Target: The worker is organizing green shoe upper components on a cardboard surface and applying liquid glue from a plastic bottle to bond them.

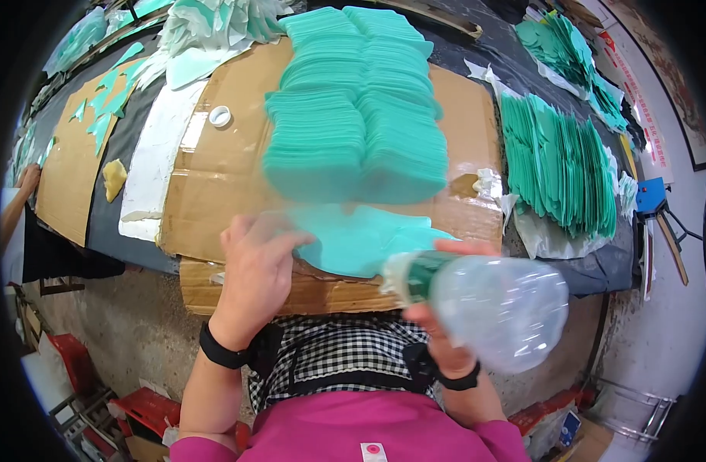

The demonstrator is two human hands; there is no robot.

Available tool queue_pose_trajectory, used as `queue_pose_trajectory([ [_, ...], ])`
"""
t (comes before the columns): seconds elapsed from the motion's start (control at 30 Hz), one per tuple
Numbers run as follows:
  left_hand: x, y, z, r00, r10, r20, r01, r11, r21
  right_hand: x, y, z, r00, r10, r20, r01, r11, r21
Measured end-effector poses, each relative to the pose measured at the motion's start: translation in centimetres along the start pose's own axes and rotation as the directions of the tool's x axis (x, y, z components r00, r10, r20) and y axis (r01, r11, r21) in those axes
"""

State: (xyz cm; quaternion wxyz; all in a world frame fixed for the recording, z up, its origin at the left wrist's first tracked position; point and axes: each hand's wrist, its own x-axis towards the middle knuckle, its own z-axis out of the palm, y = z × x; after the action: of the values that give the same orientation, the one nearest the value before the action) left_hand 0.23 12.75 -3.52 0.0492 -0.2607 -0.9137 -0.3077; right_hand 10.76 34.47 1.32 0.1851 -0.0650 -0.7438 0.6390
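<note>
My right hand grips a clear plastic bottle with a green band, tilted on its side. Its narrower end points left, over the edge of a flat turquoise sheet piece. At that piece's left side is my left hand, its thumb and fingers apart and its fingertips blurred by motion. I cannot tell whether it touches the sheet. Just beyond, thin turquoise pieces lie fanned in two overlapping rows on a cardboard sheet.
A white ring-shaped cap rests on the cardboard. More green pieces stand bunched at the right; pale sheets are heaped at the back left. A yellowish lump lies leftward. Another person's hand is at the far left edge.
</note>
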Motion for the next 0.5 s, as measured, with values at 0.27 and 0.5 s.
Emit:
queue_pose_trajectory([
  [0.27,-1.3,-2.7,-2.4,0.978,-0.157,-0.135,0.137,0.98,-0.147,3.0,3.5,7.1,0.899,-0.312,0.307,0.373,0.913,-0.166],
  [0.5,-4.1,1.0,-4.9,0.959,-0.148,-0.243,0.183,0.974,0.129,5.5,4.2,7.7,0.845,-0.491,0.215,0.535,0.783,-0.318],
])
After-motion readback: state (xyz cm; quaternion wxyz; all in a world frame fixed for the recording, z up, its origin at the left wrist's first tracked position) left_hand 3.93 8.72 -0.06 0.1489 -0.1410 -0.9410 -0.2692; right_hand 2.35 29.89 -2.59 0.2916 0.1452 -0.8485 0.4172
